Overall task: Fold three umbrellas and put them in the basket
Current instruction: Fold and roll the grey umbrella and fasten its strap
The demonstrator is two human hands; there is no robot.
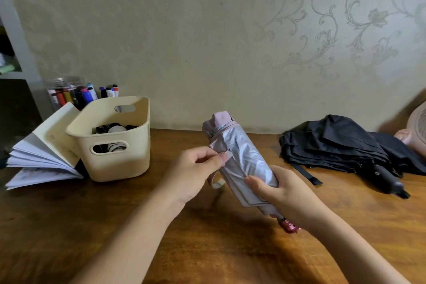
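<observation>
A folded pale pink and silver umbrella (242, 159) is held tilted above the wooden table, its pink handle end (290, 226) pointing toward me. My right hand (283, 193) grips its lower part. My left hand (196, 168) pinches the small strap tab on its side, and the strap's loop hangs below. A cream plastic basket (138, 157) stands at the left with a dark and white patterned umbrella (113, 129) inside it. A black umbrella (341, 145) lies loosely collapsed on the table at the right, handle toward the front.
An open book (39, 157) leans against the basket's left side. A clear jar of markers (66, 94) stands behind the basket near the wall. A pink fan (417, 131) sits at the right edge. The wooden table (115, 226) runs up to the patterned wall.
</observation>
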